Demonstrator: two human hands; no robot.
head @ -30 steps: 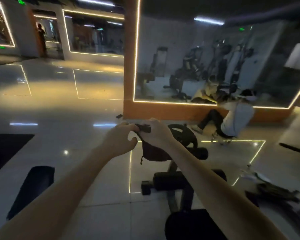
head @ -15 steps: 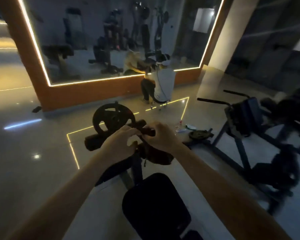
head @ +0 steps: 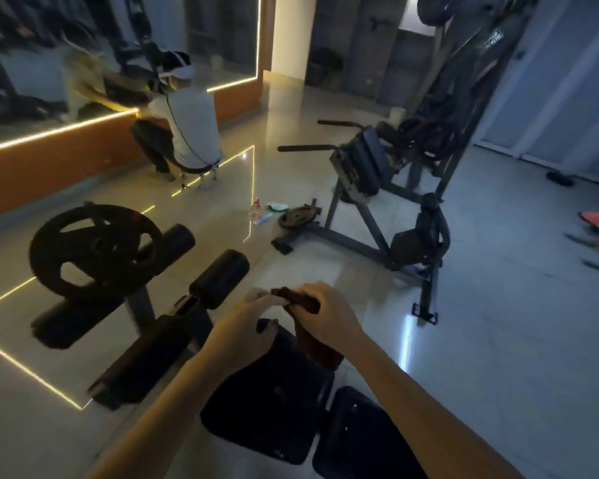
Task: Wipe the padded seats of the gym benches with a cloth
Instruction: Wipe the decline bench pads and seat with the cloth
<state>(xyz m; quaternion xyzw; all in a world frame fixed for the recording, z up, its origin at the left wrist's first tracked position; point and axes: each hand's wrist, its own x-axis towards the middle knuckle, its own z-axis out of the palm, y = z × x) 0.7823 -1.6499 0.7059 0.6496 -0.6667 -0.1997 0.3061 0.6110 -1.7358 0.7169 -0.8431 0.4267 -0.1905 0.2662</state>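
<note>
A dark brown cloth (head: 313,335) hangs between both my hands above a black padded bench seat (head: 274,406). My left hand (head: 248,331) pinches the cloth's top edge. My right hand (head: 325,318) grips its bunched upper part, and the rest dangles down over the seat. A second black pad (head: 360,437) of the same bench lies at the bottom, beside the first. Both hands are held close together, just above the seat's far end.
Black foam rollers (head: 218,280) and a weight plate (head: 96,250) stand on the bench frame ahead left. Another padded machine (head: 363,167) stands on the tiled floor at right. A person (head: 184,126) squats by the mirrored wall. Bottles (head: 263,216) and a plate (head: 296,217) lie on the floor.
My view has swung right and down, bringing the bench seat directly under my hands. Both hands keep hold of the cloth and have lowered toward the seat.
</note>
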